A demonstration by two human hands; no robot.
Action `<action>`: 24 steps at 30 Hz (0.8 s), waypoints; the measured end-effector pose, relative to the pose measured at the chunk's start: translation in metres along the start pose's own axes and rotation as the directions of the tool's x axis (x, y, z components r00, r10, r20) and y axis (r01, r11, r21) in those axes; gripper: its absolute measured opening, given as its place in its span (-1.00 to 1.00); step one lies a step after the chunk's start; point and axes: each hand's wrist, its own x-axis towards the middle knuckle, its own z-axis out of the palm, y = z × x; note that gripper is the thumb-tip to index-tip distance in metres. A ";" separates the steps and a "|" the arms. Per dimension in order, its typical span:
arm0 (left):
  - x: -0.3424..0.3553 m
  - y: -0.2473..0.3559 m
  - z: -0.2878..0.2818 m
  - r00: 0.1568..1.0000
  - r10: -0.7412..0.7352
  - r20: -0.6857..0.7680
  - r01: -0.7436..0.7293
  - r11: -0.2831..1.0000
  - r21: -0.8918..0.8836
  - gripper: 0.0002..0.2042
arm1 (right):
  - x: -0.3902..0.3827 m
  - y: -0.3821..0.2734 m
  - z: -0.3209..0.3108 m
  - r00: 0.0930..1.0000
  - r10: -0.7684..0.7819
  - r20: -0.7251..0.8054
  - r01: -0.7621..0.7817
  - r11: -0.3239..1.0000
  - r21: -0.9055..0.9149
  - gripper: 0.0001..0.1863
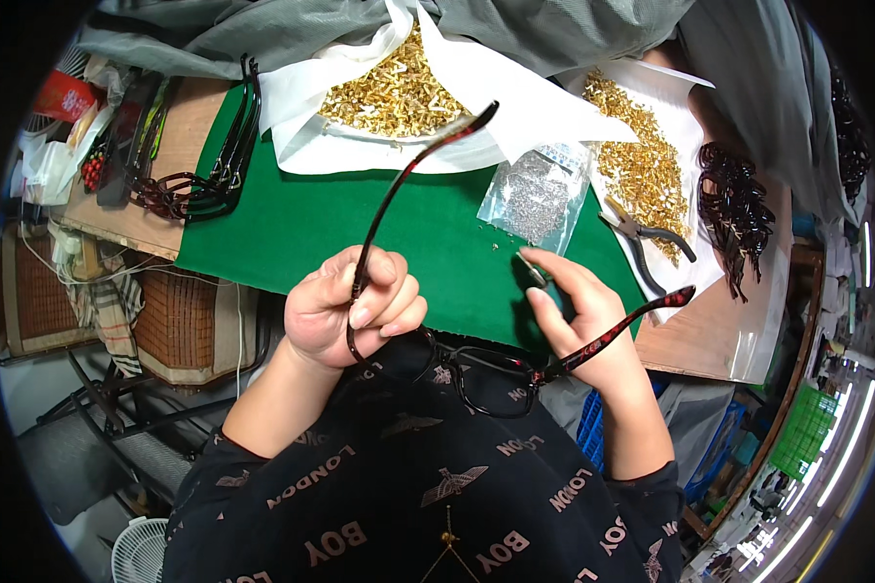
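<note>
My left hand (335,306) is closed around one temple of a dark tortoiseshell eyeglass frame (387,194), which it holds up in front of my shirt. The frame's other temple (608,338) stretches right, passing by my right wrist. A small, narrow metal piece (530,270) sits between the thumb and fingers of my right hand (588,325); its kind cannot be made out. Just beyond those fingers lies a clear plastic bag (533,199) of tiny silvery parts, with a few loose bits on the green mat (437,214).
Gold-coloured small parts (394,92) are heaped on white sheeting, with a second heap (642,155) at right. Pliers (630,229) lie beside it. Dark eyewear pieces (734,204) are bunched farther right. Several glasses frames (228,146) stand at the left.
</note>
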 end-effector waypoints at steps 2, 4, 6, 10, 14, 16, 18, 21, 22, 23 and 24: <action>0.000 0.000 -0.005 1.000 -0.014 0.009 0.014 1.000 -0.013 -0.70 | 0.006 -0.007 0.001 0.996 0.050 0.077 -0.041 0.994 -0.106 -0.61; -0.002 0.000 -0.009 1.000 -0.020 0.002 0.020 1.000 -0.017 -0.71 | 0.011 -0.011 0.000 0.990 0.048 0.132 -0.022 0.982 -0.188 -0.60; -0.002 0.000 -0.012 1.000 -0.021 0.005 0.021 0.999 -0.025 -0.71 | 0.014 -0.013 0.000 0.982 0.054 0.179 -0.007 0.967 -0.254 -0.59; -0.003 -0.001 -0.013 1.000 -0.024 0.000 0.024 0.999 -0.036 -0.72 | 0.016 -0.017 0.001 0.975 0.070 0.212 -0.003 0.953 -0.302 -0.61; -0.004 0.001 -0.012 1.000 -0.008 0.007 0.009 0.999 -0.031 -0.72 | 0.018 -0.017 0.001 0.978 0.069 0.196 -0.010 0.957 -0.288 -0.63; -0.004 0.004 -0.009 1.000 0.012 -0.007 -0.012 1.000 -0.004 -0.72 | 0.017 -0.016 0.002 0.983 0.063 0.173 -0.012 0.960 -0.278 -0.65; -0.005 0.011 -0.007 0.999 0.042 -0.035 -0.041 0.998 0.048 -0.72 | 0.014 -0.012 0.005 0.991 0.044 0.126 -0.010 0.965 -0.260 -0.66; -0.007 0.020 -0.004 0.983 0.107 -0.150 -0.069 0.968 0.242 -0.69 | 0.013 -0.019 0.003 0.986 0.102 0.131 -0.057 0.949 -0.309 -0.67; -0.010 0.023 -0.002 0.965 0.137 -0.225 -0.061 0.947 0.315 -0.68 | 0.012 -0.019 0.002 0.987 0.094 0.131 -0.049 0.949 -0.311 -0.67; -0.014 0.027 -0.007 0.968 0.146 -0.202 -0.077 0.946 0.314 -0.63 | 0.009 -0.014 0.001 0.995 0.079 0.065 -0.057 0.955 -0.290 -0.65; -0.015 0.027 -0.009 0.967 0.157 -0.199 -0.095 0.953 0.287 -0.59 | 0.006 -0.012 -0.008 0.996 0.092 0.015 -0.086 0.965 -0.249 -0.65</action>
